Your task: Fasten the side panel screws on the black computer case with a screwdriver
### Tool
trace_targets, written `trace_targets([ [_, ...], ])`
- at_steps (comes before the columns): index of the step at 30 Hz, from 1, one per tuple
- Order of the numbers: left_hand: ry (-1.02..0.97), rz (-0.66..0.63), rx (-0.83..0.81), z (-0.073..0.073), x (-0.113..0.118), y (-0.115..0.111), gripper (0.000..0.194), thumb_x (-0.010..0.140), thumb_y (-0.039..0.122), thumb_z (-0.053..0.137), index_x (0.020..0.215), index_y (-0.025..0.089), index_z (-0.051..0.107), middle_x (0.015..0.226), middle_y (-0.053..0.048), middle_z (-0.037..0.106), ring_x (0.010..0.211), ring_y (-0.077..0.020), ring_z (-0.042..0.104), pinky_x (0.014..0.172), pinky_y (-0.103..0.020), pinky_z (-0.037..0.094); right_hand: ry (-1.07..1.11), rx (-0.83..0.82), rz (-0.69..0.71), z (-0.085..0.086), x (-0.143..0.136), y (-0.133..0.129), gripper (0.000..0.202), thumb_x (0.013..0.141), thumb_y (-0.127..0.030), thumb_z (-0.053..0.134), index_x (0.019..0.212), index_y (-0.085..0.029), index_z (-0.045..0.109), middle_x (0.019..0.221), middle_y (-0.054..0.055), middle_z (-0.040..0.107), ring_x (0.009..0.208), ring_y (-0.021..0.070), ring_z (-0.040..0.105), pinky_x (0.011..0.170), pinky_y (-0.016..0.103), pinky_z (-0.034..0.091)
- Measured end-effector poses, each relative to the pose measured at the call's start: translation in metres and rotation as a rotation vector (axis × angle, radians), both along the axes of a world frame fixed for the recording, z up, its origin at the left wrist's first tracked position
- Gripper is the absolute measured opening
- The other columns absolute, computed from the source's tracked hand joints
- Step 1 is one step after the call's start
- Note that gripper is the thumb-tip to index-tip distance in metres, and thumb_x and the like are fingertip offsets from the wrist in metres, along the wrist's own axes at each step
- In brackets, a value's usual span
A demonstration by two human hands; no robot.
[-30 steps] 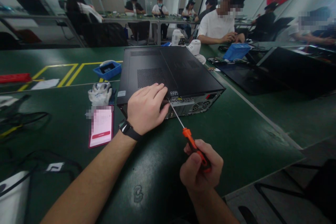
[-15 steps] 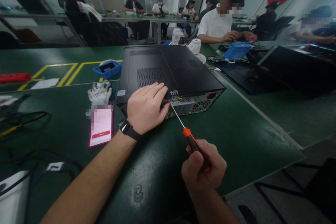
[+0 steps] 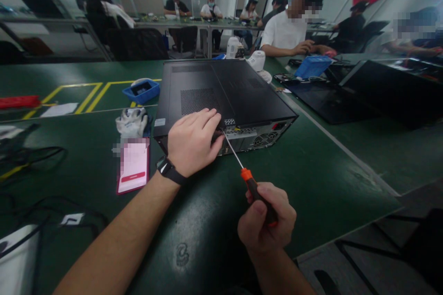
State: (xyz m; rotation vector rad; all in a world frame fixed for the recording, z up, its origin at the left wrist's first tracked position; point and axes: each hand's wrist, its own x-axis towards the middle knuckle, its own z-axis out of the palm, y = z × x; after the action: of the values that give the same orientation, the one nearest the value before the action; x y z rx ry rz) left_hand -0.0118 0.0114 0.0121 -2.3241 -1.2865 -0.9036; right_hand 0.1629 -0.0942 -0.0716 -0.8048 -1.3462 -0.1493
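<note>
A black desktop computer case [image 3: 249,90] lies flat on the green table, its rear panel with the fan grille facing me. My left hand [image 3: 194,145] grips the case's near edge, fingers laid over the top and thumb down against the rear panel. In my right hand [image 3: 268,221] is a screwdriver [image 3: 251,179] with an orange and dark handle, closed fingers wrapped round it. The thin metal shaft points up and left, its tip at the rear panel's upper edge beside my left thumb. What the tip touches is too small to make out.
Left of the case are a blue tray [image 3: 142,92], grey-white gloves [image 3: 132,122] and a phone with a pink screen [image 3: 133,166]. Black cables [image 3: 38,154] lie at the far left. Dark flat panels [image 3: 332,101] and a blue bin [image 3: 313,67] stand right, near a co-worker [image 3: 284,32].
My right hand has shifted and turned very slightly on the screwdriver handle. The left hand and the case stay where they were.
</note>
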Motion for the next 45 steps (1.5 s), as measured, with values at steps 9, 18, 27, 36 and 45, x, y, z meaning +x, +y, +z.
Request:
trace_targets([
  [9,-0.009,-0.002,-0.007,0.0,0.0,-0.001,0.043,0.097,0.03,0.063,0.138,0.015,0.068,0.145,-0.014,0.072,0.134,-0.0342,0.068,0.111,-0.052,0.055,0.058,0.023,0.054,-0.003,-0.005,0.002,0.031,0.096,-0.023,0.06,0.125,-0.015,0.065,0.098,0.006,0.067,0.077,0.0187,0.068,0.062,0.037,0.06],
  [18,-0.008,0.005,-0.013,0.0,0.0,0.0,0.043,0.097,0.029,0.064,0.137,0.016,0.068,0.145,-0.014,0.072,0.134,-0.0344,0.068,0.111,-0.053,0.055,0.024,0.0,0.007,-0.004,-0.002,-0.001,0.038,0.092,-0.016,0.065,0.129,-0.015,0.064,0.102,0.006,0.07,0.075,0.0172,0.071,0.063,0.036,0.064],
  [27,0.003,0.003,0.003,0.0,0.0,0.0,0.042,0.098,0.03,0.062,0.136,0.013,0.069,0.144,-0.014,0.072,0.133,-0.0339,0.068,0.111,-0.051,0.055,0.043,0.0,0.023,-0.009,-0.004,0.0,0.035,0.098,-0.021,0.06,0.132,-0.017,0.063,0.105,0.007,0.07,0.076,0.0169,0.071,0.059,0.034,0.063],
  [36,0.001,0.003,0.008,-0.001,0.0,0.0,0.042,0.097,0.03,0.062,0.136,0.015,0.068,0.144,-0.014,0.072,0.133,-0.0337,0.069,0.11,-0.05,0.055,0.002,0.007,-0.023,0.0,-0.002,0.001,0.029,0.097,-0.021,0.058,0.125,-0.017,0.064,0.1,0.007,0.067,0.082,0.0196,0.069,0.062,0.036,0.063],
  [45,0.007,0.004,0.017,0.0,0.0,0.001,0.044,0.096,0.03,0.064,0.136,0.012,0.069,0.144,-0.014,0.072,0.131,-0.0343,0.069,0.11,-0.051,0.056,0.043,0.027,0.02,-0.008,-0.003,0.002,0.027,0.099,-0.025,0.061,0.124,-0.015,0.066,0.095,0.006,0.068,0.075,0.0186,0.07,0.063,0.037,0.064],
])
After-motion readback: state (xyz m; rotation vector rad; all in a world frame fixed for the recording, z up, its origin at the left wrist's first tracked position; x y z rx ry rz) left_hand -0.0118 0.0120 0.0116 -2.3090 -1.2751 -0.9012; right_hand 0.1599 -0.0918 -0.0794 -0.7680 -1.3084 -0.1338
